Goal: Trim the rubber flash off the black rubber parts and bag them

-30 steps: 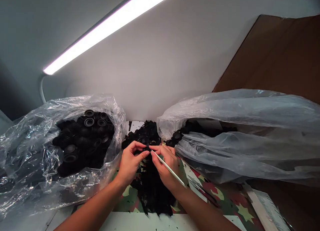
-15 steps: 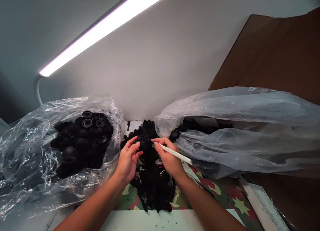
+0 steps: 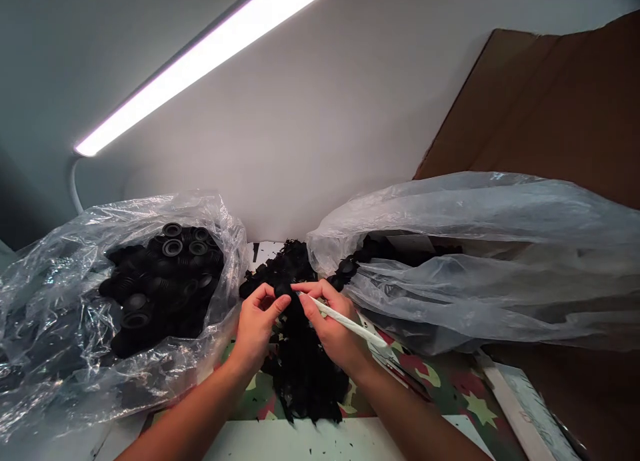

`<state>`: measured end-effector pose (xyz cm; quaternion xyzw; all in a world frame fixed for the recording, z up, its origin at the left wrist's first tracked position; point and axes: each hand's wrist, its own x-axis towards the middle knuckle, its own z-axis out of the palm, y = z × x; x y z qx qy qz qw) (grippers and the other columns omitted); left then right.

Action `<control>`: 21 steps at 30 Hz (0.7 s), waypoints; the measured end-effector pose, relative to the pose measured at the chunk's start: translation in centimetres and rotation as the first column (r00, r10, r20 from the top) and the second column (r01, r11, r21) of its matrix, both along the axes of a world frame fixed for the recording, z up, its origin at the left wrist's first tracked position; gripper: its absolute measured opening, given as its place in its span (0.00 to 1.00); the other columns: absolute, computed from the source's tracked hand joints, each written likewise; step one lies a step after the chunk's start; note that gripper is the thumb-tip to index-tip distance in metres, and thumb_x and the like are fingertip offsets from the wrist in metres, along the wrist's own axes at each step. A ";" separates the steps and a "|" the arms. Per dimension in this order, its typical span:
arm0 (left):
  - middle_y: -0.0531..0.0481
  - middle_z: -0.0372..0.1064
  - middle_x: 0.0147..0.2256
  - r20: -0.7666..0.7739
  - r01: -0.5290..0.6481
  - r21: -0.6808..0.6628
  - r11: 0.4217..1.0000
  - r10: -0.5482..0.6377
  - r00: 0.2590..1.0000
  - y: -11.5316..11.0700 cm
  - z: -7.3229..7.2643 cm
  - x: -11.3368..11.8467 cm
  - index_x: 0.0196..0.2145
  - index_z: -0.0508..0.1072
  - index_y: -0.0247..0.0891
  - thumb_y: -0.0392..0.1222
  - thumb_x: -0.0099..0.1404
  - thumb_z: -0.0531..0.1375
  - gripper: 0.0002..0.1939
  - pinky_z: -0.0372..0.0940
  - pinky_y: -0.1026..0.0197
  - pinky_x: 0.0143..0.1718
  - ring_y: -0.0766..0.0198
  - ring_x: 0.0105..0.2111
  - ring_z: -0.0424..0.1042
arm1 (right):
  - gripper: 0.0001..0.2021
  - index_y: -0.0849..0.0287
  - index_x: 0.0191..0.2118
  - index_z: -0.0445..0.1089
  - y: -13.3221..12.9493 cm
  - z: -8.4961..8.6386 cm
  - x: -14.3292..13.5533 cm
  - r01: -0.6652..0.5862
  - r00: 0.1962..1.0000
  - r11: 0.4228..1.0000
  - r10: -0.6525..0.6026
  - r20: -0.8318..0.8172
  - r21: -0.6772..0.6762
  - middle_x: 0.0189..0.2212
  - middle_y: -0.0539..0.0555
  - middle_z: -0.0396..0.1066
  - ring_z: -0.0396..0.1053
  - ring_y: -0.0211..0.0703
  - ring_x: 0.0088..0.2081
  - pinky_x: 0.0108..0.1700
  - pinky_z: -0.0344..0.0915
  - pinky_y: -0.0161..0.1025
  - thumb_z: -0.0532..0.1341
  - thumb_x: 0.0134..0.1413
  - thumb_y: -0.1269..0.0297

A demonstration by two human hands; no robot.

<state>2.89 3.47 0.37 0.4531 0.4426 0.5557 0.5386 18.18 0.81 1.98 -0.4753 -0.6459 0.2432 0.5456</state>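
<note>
My left hand (image 3: 256, 326) pinches a black ribbed rubber bellows (image 3: 284, 289) between thumb and fingers. A slim white-handled tool (image 3: 354, 324) lies in the grip of my right hand (image 3: 336, 328), its handle slanting down to the right. The tool's tip meets the side of the bellows, but its shape is too small to make out. Beneath both hands a heap of black rubber scraps (image 3: 311, 376) covers part of the camouflage-patterned cloth (image 3: 453, 388). More such bellows (image 3: 173, 248) fill the clear plastic bag (image 3: 55, 294) on the left.
A second clear plastic bag (image 3: 465, 208) lies open on the right, with black pieces (image 3: 347, 268) at its mouth. Brown cardboard (image 3: 545, 108) rises behind it. A lit tube lamp (image 3: 210, 64) hangs above. A pale strip (image 3: 515, 404) sits at the right edge.
Both hands have come slightly lower and closer together around the bellows. My left fingers are now curled more tightly on it. The view has shifted a little.
</note>
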 end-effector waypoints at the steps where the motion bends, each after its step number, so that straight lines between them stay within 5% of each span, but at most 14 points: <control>1: 0.59 0.58 0.21 -0.038 -0.003 0.039 0.999 0.005 0.999 -0.1 0.0 0.0 0.22 0.65 0.38 0.50 0.49 0.74 0.22 0.53 0.67 0.24 0.70 0.23 0.56 | 0.09 0.52 0.31 0.68 -0.1 0.0 0.0 0.011 1.000 0.999 -0.012 0.026 0.034 0.44 0.52 0.80 0.75 0.49 0.44 0.47 0.69 0.46 0.58 0.63 0.60; 6: 0.57 0.57 0.23 -0.268 -0.025 0.256 0.966 0.096 0.959 -0.4 0.5 0.0 0.21 0.65 0.39 0.45 0.54 0.70 0.17 0.53 0.63 0.28 0.66 0.25 0.56 | 0.07 0.52 0.33 0.68 -0.2 0.0 0.0 0.008 0.987 0.981 -0.039 0.155 0.195 0.43 0.54 0.80 0.75 0.49 0.44 0.48 0.67 0.47 0.58 0.64 0.64; 12: 0.54 0.61 0.26 -0.349 0.005 0.399 0.917 0.147 0.926 -1.1 1.2 0.3 0.19 0.63 0.40 0.42 0.57 0.66 0.16 0.55 0.61 0.31 0.62 0.28 0.59 | 0.08 0.53 0.39 0.70 -0.5 -0.3 -0.4 -0.004 0.955 0.952 -0.088 0.285 0.307 0.38 0.54 0.79 0.76 0.47 0.40 0.49 0.65 0.47 0.54 0.67 0.67; 16: 0.54 0.61 0.26 -0.237 0.025 0.345 0.938 0.061 0.970 -1.0 1.4 0.3 0.19 0.61 0.40 0.45 0.56 0.68 0.19 0.55 0.62 0.30 0.63 0.28 0.59 | 0.10 0.52 0.36 0.69 1.6 -1.8 0.5 0.121 0.943 0.983 -0.158 0.293 0.141 0.35 0.54 0.77 0.73 0.47 0.38 0.45 0.63 0.44 0.52 0.65 0.66; 21: 0.58 0.58 0.23 0.048 0.006 0.126 0.992 -0.013 0.999 0.1 0.9 -0.1 0.20 0.63 0.38 0.49 0.48 0.74 0.23 0.59 0.65 0.30 0.68 0.26 0.60 | 0.09 0.52 0.25 0.62 3.9 -3.2 2.2 0.122 0.951 0.992 -0.128 0.282 0.039 0.21 0.48 0.70 0.68 0.44 0.26 0.34 0.61 0.39 0.55 0.57 0.66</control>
